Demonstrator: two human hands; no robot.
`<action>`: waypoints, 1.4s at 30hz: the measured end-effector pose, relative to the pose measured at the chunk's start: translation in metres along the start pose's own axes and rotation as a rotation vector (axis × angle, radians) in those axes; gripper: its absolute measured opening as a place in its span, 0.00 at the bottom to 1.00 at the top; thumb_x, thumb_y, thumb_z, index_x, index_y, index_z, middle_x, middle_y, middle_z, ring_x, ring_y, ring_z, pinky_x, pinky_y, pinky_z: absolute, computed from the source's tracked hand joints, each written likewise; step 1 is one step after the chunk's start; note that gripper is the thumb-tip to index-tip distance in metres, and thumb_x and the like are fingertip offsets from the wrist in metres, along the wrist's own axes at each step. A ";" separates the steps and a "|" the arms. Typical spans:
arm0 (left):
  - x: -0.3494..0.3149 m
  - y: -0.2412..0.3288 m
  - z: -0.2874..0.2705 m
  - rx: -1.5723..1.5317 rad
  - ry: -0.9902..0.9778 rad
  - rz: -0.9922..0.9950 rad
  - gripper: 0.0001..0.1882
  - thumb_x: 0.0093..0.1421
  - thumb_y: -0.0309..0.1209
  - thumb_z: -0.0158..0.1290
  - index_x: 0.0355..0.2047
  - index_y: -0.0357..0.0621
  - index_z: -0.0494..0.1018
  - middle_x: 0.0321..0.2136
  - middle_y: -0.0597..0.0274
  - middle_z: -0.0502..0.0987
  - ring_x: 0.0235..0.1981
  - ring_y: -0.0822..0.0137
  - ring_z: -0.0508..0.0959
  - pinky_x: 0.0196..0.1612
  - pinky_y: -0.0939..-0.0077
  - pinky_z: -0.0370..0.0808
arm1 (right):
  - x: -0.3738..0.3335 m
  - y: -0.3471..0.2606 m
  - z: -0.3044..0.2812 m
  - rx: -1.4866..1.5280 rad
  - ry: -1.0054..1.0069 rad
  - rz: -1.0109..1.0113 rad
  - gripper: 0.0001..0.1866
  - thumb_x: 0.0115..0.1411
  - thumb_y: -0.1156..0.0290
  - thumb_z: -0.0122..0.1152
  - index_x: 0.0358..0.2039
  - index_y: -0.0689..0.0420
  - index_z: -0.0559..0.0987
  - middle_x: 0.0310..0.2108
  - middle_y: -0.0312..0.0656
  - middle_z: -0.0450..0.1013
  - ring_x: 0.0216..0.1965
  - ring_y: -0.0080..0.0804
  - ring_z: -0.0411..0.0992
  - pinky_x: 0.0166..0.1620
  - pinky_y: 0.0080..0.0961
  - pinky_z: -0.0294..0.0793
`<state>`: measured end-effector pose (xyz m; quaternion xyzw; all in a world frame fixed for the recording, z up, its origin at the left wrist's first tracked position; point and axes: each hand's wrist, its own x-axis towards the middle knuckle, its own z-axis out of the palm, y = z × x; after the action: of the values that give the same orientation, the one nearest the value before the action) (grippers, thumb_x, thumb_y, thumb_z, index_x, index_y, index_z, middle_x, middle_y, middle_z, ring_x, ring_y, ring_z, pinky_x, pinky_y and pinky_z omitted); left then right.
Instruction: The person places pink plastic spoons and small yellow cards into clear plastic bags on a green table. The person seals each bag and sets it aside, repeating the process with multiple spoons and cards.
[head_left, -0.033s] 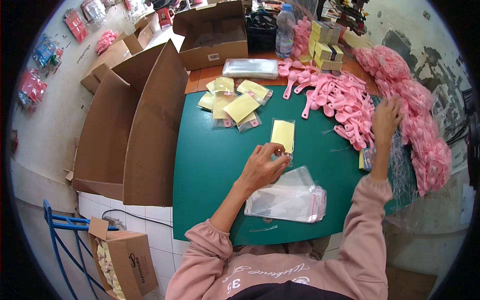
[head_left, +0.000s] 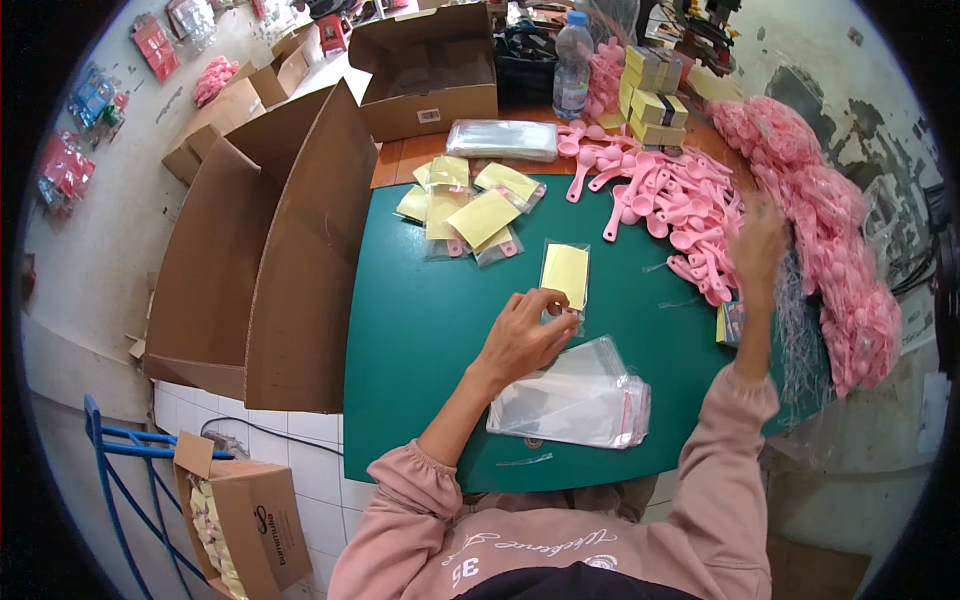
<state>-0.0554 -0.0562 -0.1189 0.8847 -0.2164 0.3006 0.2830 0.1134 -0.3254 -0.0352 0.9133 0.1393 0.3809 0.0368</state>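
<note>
My left hand (head_left: 530, 328) is closed in a pinch at the lower end of a clear plastic packet (head_left: 566, 275) with a yellow card inside, lying on the green tabletop (head_left: 440, 330). Just below that hand lies a fanned stack of clear plastic bags (head_left: 565, 405). My right hand (head_left: 760, 240), smeared by motion, is over the right edge of a heap of pink measuring spoons (head_left: 680, 205); its fingers cannot be made out. A small pile of printed cards (head_left: 731, 323) sits beside my right wrist. Filled packets with yellow cards (head_left: 483, 217) lie in a loose group farther left.
A large open cardboard box (head_left: 300, 260) stands along the table's left side, another (head_left: 430, 75) behind. At the back are a bundle of clear bags (head_left: 502, 140), a water bottle (head_left: 572, 65) and banded yellow card stacks (head_left: 657, 105). Bagged pink spoons (head_left: 835, 240) line the right edge.
My right hand has shifted a little left, toward the spoon heap, and is more blurred. My left hand keeps its pinch on the packet.
</note>
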 end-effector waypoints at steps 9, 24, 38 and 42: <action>0.004 0.002 -0.004 -0.205 0.045 -0.048 0.13 0.41 0.27 0.61 0.29 0.49 0.72 0.37 0.60 0.67 0.36 0.63 0.70 0.35 0.72 0.71 | -0.079 -0.127 -0.020 1.210 -0.563 -0.115 0.08 0.46 0.81 0.58 0.28 0.63 0.70 0.34 0.43 0.62 0.35 0.40 0.69 0.40 0.24 0.72; -0.001 -0.021 -0.001 -0.360 -0.029 -0.538 0.08 0.47 0.24 0.57 0.28 0.41 0.70 0.33 0.61 0.67 0.33 0.68 0.71 0.30 0.79 0.71 | -0.081 -0.118 -0.012 1.583 -0.718 0.167 0.06 0.47 0.80 0.60 0.26 0.63 0.73 0.39 0.39 0.62 0.37 0.22 0.67 0.36 0.18 0.74; 0.000 -0.025 -0.004 -0.520 -0.076 -0.717 0.07 0.51 0.26 0.54 0.28 0.37 0.69 0.22 0.64 0.74 0.24 0.76 0.73 0.29 0.83 0.71 | -0.080 -0.108 -0.004 1.367 -0.731 0.103 0.07 0.47 0.78 0.60 0.28 0.62 0.73 0.33 0.39 0.64 0.34 0.22 0.65 0.37 0.18 0.69; -0.001 -0.025 -0.005 -0.528 -0.083 -0.705 0.07 0.51 0.25 0.55 0.28 0.37 0.69 0.21 0.64 0.73 0.24 0.76 0.73 0.29 0.83 0.71 | -0.049 -0.053 0.002 1.418 -0.519 0.211 0.15 0.48 0.73 0.61 0.36 0.62 0.72 0.35 0.44 0.67 0.38 0.31 0.67 0.41 0.23 0.67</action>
<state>-0.0439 -0.0338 -0.1254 0.8131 0.0178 0.0845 0.5757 0.0698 -0.2884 -0.0794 0.7870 0.2494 -0.0251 -0.5637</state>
